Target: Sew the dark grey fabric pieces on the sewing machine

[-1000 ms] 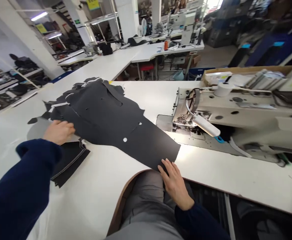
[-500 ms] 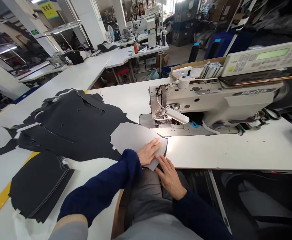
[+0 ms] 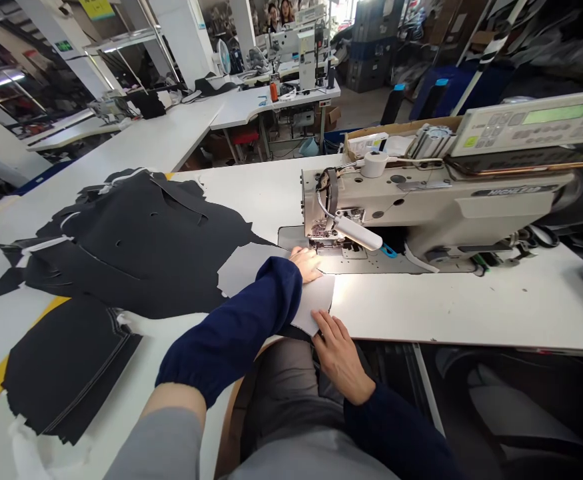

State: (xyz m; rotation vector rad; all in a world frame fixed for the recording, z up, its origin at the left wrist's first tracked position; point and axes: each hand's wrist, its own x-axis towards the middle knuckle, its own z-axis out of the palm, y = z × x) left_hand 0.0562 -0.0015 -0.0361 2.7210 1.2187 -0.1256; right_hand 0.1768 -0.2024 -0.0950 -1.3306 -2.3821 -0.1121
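A light grey fabric piece [image 3: 241, 267] with dark edges showing beneath lies in front of the sewing machine [image 3: 386, 200]. My left hand [image 3: 307, 264] rests on its far edge close to the presser foot, fingers stretched and lying flat; some fingertips are hard to make out. Down at the near right corner of the piece, my right hand [image 3: 342, 357] has its fingers over the top and the thumb at the edge, gripping that corner. To the left a large heap of dark fabric [image 3: 146, 240] touches the grey piece.
A stack of stitched dark panels [image 3: 71, 367] lies at the near left on the white table [image 3: 446, 307]. Behind the machine stands a box of supplies [image 3: 401, 137] beside a control panel [image 3: 536, 123]. Another sewing station [image 3: 291, 93] is farther back, with people behind it.
My left hand has slid forward across the grey fabric piece, from near its corner to beside the presser foot. My right hand stays at the near corner. The view has shifted slightly.
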